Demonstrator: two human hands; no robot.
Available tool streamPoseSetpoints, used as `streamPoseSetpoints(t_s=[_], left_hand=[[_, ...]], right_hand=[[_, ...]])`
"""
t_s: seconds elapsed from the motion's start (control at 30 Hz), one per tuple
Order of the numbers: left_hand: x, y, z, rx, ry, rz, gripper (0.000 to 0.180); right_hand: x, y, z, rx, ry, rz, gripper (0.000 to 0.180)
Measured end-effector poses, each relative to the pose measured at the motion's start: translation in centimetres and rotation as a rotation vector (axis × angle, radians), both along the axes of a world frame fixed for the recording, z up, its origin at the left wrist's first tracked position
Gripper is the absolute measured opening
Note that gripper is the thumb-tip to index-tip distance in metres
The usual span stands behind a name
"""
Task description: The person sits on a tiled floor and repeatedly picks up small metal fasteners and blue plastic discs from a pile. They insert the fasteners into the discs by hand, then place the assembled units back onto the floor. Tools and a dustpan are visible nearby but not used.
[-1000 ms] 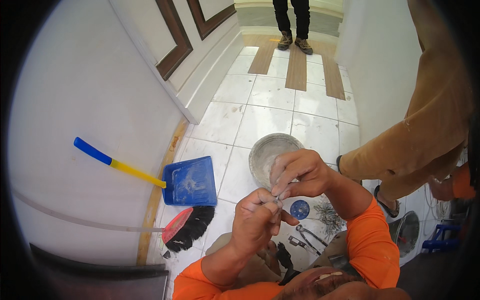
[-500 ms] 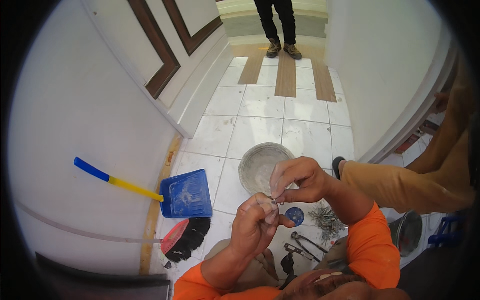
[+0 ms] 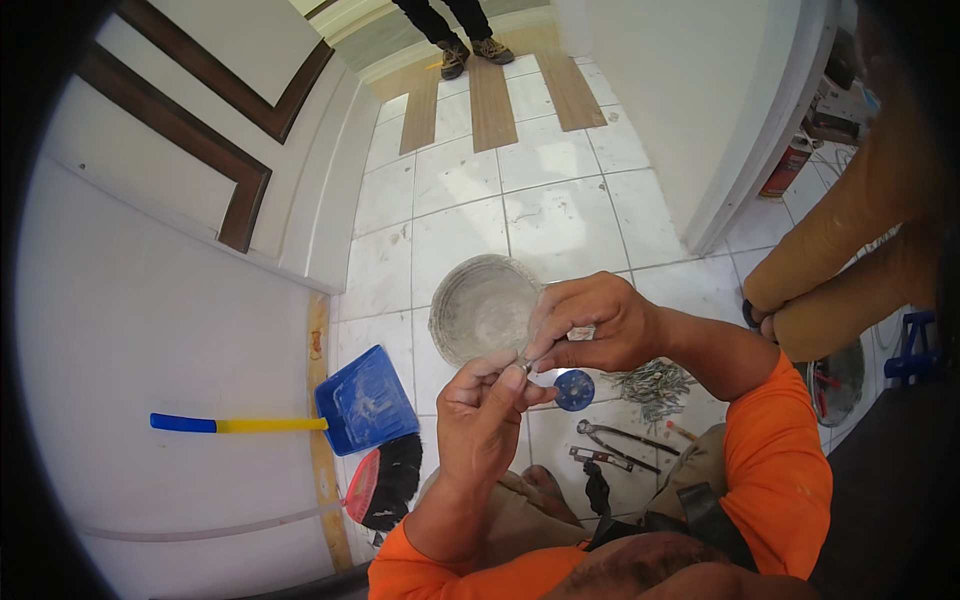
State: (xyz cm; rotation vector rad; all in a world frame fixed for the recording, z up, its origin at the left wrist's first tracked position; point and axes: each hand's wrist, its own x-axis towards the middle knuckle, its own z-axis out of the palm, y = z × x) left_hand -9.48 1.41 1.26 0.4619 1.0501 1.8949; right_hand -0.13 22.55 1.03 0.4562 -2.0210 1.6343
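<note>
My left hand [image 3: 482,400] and my right hand [image 3: 595,325] meet in front of me, both closed with fingertips pinched. Between them is a small shiny metal piece [image 3: 524,366], too small to name. Just beyond my hands a round grey basin [image 3: 490,310], coated with dried cement-like dust, stands on the tiles. Below my right hand lie a blue disc [image 3: 575,390] and a heap of thin metal pieces [image 3: 655,390] like nails or wire ties. Closer to my knees are pincers [image 3: 620,445] and a short slotted metal bar [image 3: 600,458].
A blue dustpan [image 3: 367,400] with a yellow handle and a black-bristled brush [image 3: 395,480] lie by the left wall. Wood-look planks [image 3: 490,105] lie before a standing person's shoes [image 3: 455,58]. Another person's tan-trousered legs [image 3: 850,260] are at right, near a bucket [image 3: 838,385].
My view has turned and shifted, so the floor things sit differently in it. Both hands stay together at the small metal piece, with the fingers slightly rearranged.
</note>
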Motion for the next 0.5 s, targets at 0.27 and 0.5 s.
streamPoseSetpoints(t_s=[0.27,0.5], left_hand=[[2.3,3.3,-1.8,-0.042,0.111,0.031,0.031],[3.5,5.4,-2.5,-0.207,0.365,-0.017,0.032]], right_hand=[[3.8,2.3,-1.5,0.058,-0.05,-0.125,0.011],[6.6,3.9,-2.6,0.223,-0.046,-0.211,0.012]])
